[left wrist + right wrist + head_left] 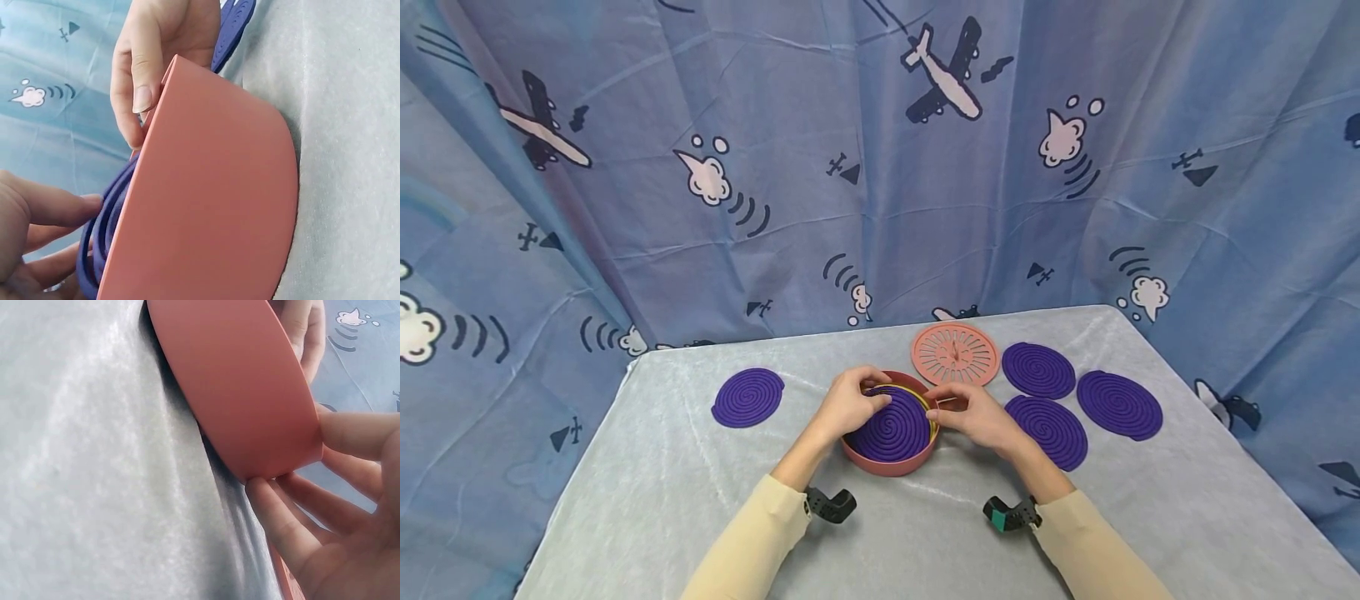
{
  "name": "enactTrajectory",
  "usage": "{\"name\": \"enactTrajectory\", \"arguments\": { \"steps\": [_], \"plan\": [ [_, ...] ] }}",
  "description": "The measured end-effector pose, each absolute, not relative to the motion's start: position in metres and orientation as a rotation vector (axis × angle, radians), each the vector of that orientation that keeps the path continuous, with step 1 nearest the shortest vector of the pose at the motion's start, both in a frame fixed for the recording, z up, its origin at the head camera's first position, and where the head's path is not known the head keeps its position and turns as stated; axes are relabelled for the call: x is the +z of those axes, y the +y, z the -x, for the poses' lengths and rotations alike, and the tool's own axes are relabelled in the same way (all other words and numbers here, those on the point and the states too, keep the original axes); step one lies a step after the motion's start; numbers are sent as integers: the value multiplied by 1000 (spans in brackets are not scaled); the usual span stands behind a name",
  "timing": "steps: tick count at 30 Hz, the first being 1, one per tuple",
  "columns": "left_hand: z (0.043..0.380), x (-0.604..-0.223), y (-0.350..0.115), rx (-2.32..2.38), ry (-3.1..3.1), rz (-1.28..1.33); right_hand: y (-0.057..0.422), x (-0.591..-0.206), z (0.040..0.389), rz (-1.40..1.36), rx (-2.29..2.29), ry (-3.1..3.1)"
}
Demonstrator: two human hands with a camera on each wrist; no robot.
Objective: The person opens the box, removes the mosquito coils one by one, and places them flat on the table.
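Mid-frame: left hand (847,405) pinches a purple coil (887,432), right hand (976,414) grips the pink bowl (887,469); yellow thing (934,430) mostly hidden.

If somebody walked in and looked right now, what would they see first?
Probably the purple spiral in the round coral bowl on the pale table, with the left hand pinching its edge and the right hand gripping the bowl's side. Next, perhaps, the other purple spirals, one lying left of the bowl and three right of it. Behind everything hangs a big blue curtain covered with airplanes and cloud shapes.
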State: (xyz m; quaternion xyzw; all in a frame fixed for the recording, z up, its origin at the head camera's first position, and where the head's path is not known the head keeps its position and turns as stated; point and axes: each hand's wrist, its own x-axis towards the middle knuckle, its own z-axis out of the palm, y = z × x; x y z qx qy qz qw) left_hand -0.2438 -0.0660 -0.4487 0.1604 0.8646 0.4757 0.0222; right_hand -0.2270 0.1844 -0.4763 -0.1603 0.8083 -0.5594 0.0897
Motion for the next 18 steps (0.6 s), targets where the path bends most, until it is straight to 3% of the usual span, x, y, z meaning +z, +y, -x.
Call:
{"name": "enactTrajectory", "arguments": {
  "steps": [18],
  "plan": [
    [244,-446,-73,1425,2571,-681,184,-476,227,474,-1655,2407]
  ]
}}
